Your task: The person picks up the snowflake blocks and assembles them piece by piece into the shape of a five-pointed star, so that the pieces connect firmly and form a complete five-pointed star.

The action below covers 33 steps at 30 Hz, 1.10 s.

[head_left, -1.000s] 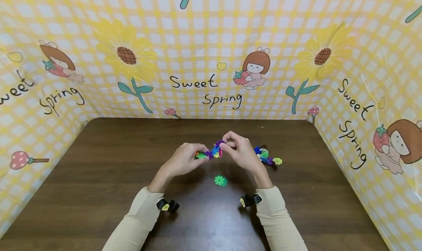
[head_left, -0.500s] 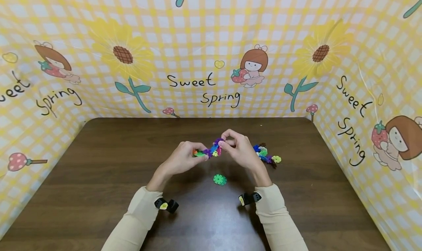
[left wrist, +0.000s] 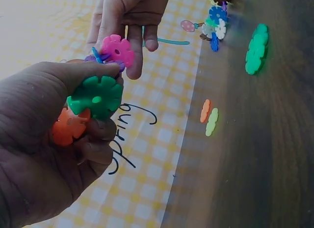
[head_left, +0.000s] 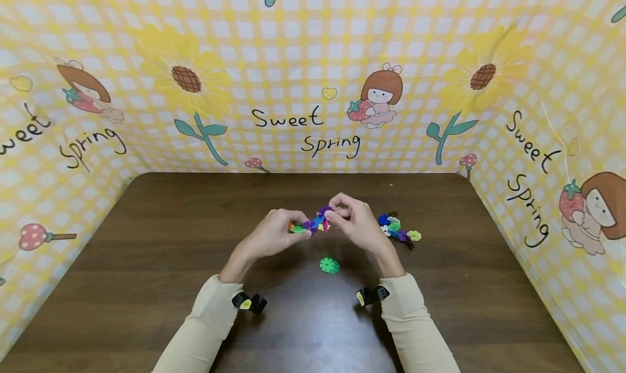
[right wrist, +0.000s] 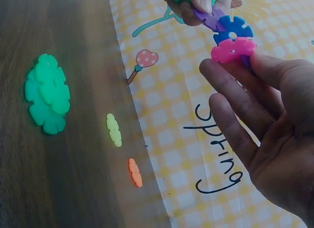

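Between my two hands runs a chain of interlocking notched plastic discs [head_left: 318,221], raised above the dark wooden table. My left hand [head_left: 274,234] pinches its left part, where the left wrist view has a green disc [left wrist: 95,98] and an orange disc [left wrist: 68,125] by the thumb and fingers. At the other end my right hand [head_left: 362,226] pinches around a purple disc, mostly covered by the fingers. A blue disc [right wrist: 233,30] and a pink disc [right wrist: 233,50] sit between the hands. The right hand's lower fingers are spread away from the chain.
Two overlapping green discs [head_left: 329,265] lie on the table in front of the hands. A joined cluster of several coloured discs [head_left: 396,229] is beyond the right wrist. A yellow disc [right wrist: 114,129] and an orange disc [right wrist: 135,173] lie toward the checked cloth [head_left: 303,63].
Both hands keep their grip on the chain and hardly shift. The whole head view moves slightly; the loose discs stay put on the table.
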Each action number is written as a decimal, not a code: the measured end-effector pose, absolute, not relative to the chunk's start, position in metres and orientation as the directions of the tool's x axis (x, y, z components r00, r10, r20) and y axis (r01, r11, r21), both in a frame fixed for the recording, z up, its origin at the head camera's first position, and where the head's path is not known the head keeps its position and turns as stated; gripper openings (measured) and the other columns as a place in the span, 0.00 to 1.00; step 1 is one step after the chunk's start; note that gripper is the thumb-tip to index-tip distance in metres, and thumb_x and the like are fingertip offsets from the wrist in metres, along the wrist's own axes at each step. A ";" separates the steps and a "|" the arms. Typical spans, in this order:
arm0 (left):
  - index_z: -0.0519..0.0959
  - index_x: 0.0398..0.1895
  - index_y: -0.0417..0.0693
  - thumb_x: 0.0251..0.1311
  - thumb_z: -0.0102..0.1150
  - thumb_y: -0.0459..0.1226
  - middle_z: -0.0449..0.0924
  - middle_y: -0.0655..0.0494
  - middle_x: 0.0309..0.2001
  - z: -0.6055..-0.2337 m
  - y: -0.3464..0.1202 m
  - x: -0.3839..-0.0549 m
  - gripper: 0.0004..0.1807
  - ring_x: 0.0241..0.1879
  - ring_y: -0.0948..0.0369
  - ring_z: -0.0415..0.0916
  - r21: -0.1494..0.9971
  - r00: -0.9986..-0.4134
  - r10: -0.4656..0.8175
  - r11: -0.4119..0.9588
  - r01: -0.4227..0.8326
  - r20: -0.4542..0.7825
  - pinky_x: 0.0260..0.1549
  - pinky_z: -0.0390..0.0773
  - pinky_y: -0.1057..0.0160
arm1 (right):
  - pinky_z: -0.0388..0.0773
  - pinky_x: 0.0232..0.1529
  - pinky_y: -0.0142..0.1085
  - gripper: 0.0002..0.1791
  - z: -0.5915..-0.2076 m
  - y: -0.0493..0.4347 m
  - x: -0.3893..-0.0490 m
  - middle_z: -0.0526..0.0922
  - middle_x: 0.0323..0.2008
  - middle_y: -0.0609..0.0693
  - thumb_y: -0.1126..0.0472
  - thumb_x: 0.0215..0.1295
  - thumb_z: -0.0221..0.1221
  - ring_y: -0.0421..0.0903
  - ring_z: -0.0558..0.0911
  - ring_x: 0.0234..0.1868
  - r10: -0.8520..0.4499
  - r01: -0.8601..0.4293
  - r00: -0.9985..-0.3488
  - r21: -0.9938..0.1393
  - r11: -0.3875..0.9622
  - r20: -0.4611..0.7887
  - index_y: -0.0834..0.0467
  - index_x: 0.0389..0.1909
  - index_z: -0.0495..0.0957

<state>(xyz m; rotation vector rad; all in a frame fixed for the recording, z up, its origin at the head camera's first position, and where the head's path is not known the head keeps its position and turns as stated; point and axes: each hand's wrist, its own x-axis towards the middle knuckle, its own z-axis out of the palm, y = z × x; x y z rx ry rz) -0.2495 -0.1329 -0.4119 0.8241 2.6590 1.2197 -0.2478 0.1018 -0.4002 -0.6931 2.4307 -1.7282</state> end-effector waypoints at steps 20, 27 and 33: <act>0.81 0.52 0.51 0.71 0.57 0.51 0.82 0.60 0.35 -0.418 -0.131 -0.253 0.17 0.31 0.61 0.74 0.739 -0.853 0.495 0.511 0.439 0.165 0.29 0.75 0.60 | 0.82 0.39 0.55 0.14 -0.443 0.105 -0.272 0.85 0.38 0.65 0.60 0.77 0.53 0.60 0.86 0.32 -0.498 -0.298 -0.855 -0.924 0.240 0.146 0.67 0.44 0.81; 0.81 0.48 0.53 0.70 0.58 0.51 0.82 0.59 0.32 -0.416 -0.133 -0.253 0.15 0.28 0.61 0.75 0.761 -0.880 0.448 0.512 0.399 0.160 0.27 0.75 0.61 | 0.79 0.35 0.37 0.11 -0.449 0.109 -0.271 0.85 0.35 0.53 0.61 0.73 0.59 0.49 0.81 0.32 -0.737 -0.402 -0.674 -0.812 0.423 -0.049 0.62 0.49 0.84; 0.79 0.51 0.45 0.71 0.58 0.49 0.86 0.55 0.41 -0.413 -0.135 -0.252 0.17 0.36 0.61 0.82 0.770 -0.884 0.433 0.498 0.399 0.178 0.38 0.82 0.58 | 0.73 0.36 0.33 0.12 -0.454 0.106 -0.267 0.80 0.34 0.47 0.61 0.65 0.67 0.44 0.76 0.35 -0.788 -0.442 -0.587 -0.743 0.503 -0.185 0.56 0.49 0.84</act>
